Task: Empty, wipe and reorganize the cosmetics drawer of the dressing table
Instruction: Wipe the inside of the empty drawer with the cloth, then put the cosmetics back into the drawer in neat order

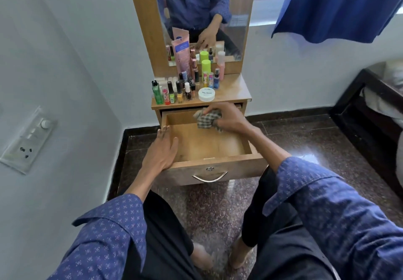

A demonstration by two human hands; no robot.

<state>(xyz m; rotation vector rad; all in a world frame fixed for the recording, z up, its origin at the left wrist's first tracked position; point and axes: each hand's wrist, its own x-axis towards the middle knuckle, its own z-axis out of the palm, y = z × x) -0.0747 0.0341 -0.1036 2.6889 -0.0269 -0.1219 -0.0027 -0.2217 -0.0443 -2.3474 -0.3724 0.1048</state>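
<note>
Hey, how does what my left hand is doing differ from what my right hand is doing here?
The left hand lies flat with straight fingers on the left rim of the drawer; the right hand curls round a checked cloth. The left hand holds nothing, while the right hand has the cloth bunched in its grip. The left hand sits at the drawer's side, the right hand over its back part. Both are at the open drawer.

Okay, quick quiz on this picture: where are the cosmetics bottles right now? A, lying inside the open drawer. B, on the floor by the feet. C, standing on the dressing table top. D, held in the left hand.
C: the cosmetics bottles stand on the dressing table top, while the open drawer holds only the checked cloth gripped by the right hand.
</note>
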